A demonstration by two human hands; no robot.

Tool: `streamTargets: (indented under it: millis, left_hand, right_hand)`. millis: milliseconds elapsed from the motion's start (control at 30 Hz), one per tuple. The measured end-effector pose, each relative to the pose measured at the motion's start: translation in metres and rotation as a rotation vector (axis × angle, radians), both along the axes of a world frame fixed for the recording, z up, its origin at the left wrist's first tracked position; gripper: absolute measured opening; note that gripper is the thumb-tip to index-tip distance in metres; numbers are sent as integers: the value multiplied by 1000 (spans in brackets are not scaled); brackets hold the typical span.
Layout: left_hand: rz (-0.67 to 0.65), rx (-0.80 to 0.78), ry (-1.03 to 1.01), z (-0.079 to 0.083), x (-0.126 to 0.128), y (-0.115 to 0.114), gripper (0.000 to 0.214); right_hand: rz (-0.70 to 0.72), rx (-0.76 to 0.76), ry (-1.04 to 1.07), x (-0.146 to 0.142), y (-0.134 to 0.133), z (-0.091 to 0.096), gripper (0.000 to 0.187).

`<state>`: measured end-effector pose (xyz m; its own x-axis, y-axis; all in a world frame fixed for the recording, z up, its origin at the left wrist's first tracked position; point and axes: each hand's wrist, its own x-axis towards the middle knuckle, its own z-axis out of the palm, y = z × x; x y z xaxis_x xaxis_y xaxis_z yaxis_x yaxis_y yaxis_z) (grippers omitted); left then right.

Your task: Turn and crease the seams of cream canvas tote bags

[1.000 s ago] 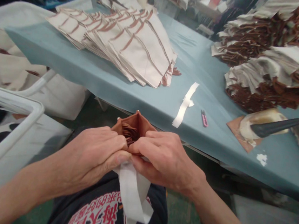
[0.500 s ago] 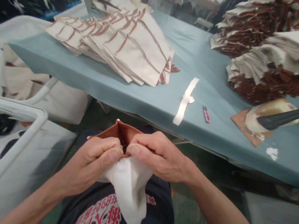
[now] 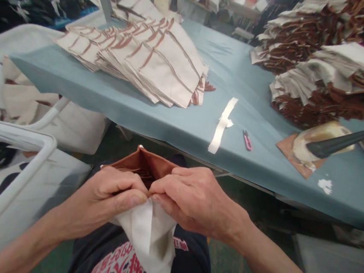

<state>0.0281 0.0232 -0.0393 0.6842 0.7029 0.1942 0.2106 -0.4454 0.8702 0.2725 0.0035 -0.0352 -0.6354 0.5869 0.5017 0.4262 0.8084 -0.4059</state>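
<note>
Left fingers [image 3: 135, 197], right fingers [image 3: 168, 183] pinching white cloth [image 3: 154, 241], hanging broader than second ago.

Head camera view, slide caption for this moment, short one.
Left hand and right hand pinch white-and-brown fabric beside a blue table.

The scene is lit by soft, pale light whose source is not shown. The table [image 3: 247, 95] is lit fairly evenly, while the strip [image 3: 223, 123] is rendered brightest, nearly washed out. Gentle grey shading is thrown across the folds of the cloth [image 3: 149, 236]. Beneath the table, the floor [image 3: 239, 206] is left dim, with detail lost in shade. The far background is veiled by haze and blur, and the dark heap [image 3: 36, 6] at far left is smeared. Toward the edges, shapes are stretched; the near right box [image 3: 336, 267] is softened.
</note>
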Motion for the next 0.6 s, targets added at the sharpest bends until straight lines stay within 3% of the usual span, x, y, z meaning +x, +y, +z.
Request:
streamTargets:
  millis: [167,367,600]
  left_hand:
    - [-80,231,181,21,-4,-2,35]
    - [-24,553,289,20,-4,-17,35]
    - [-15,318,171,-6,-8,-34,30]
  right_hand:
    - [49,-119,-91,1,-5,22,31]
    - [88,-213,-211,-9,-4,26,29]
    - [82,-101,-23,-22,-5,-1,49]
